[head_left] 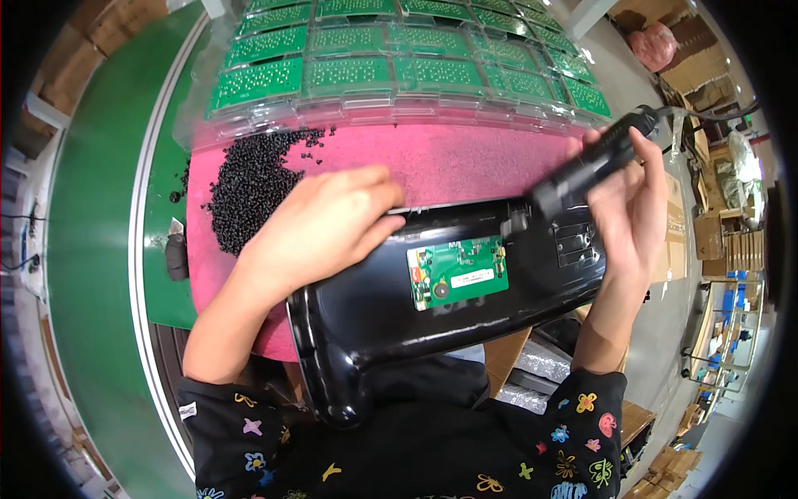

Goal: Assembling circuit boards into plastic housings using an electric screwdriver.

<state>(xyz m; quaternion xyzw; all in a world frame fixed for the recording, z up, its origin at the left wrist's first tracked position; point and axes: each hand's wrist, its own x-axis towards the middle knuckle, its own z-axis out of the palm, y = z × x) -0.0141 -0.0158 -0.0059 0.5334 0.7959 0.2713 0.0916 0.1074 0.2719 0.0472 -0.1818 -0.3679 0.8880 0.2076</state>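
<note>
A glossy black plastic housing (378,312) lies tilted across the near side of the pink mat, close to my body. On its face sits a green circuit board (465,274) with small components and a white label. My left hand (332,218) grips the housing's far edge, fingers curled and thumb on the near side. In my right hand (625,208) is a black electric screwdriver (594,165), slanted with its tip end over the housing's far right part. Motion blurs the tip, so I cannot tell whether it touches anything.
A heap of small black screws (249,187) covers the left of the pink mat (474,158). Clear trays (366,112) with rows of green circuit boards stand along the back. The screwdriver's cord (706,114) runs off right. A green surface (108,249) extends at left.
</note>
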